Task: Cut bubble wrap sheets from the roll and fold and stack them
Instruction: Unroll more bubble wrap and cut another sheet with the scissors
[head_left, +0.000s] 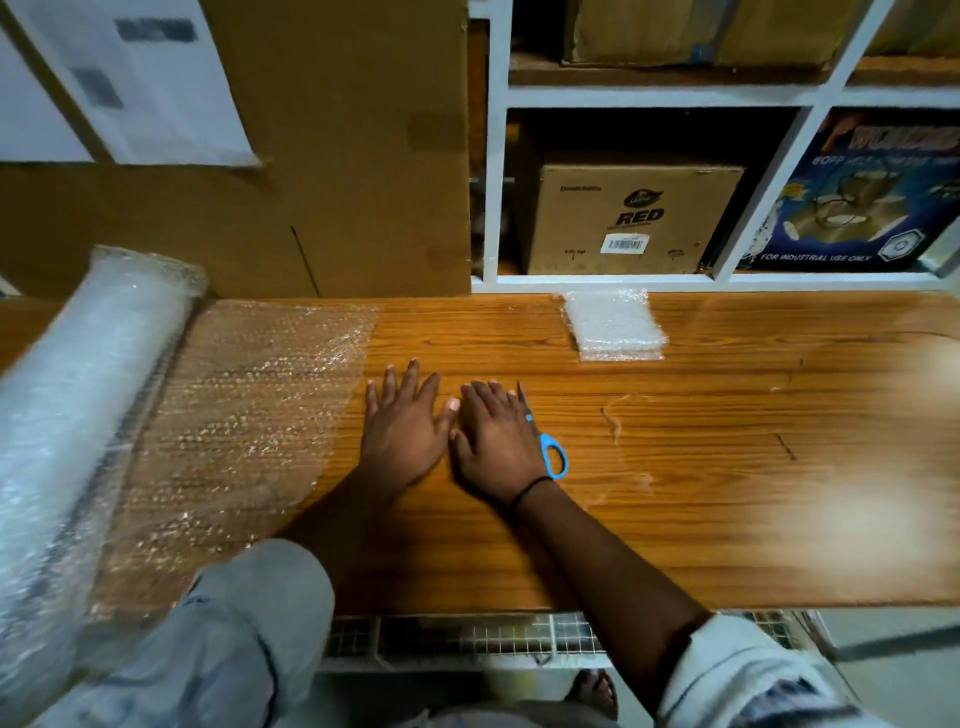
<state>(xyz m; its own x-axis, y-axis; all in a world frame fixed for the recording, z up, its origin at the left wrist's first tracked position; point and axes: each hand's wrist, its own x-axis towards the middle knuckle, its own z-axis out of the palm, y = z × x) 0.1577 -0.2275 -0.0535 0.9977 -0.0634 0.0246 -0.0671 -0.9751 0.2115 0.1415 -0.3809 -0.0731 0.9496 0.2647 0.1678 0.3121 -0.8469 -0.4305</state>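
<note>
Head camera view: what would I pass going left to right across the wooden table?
Bubble wrap roll → unrolled sheet → left hand → right hand → blue-handled scissors → folded bubble wrap stack.

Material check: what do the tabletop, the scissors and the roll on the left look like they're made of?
Tabletop: wood-grain laminate or varnished wood, can't tell which. It has an even grain and glossy glare at the right.
Scissors: the blue handle looks like moulded plastic. The thin grey blade is probably metal.
Roll: clear plastic bubble wrap. The bubbles glint, and the wood shows through the unrolled part.
</note>
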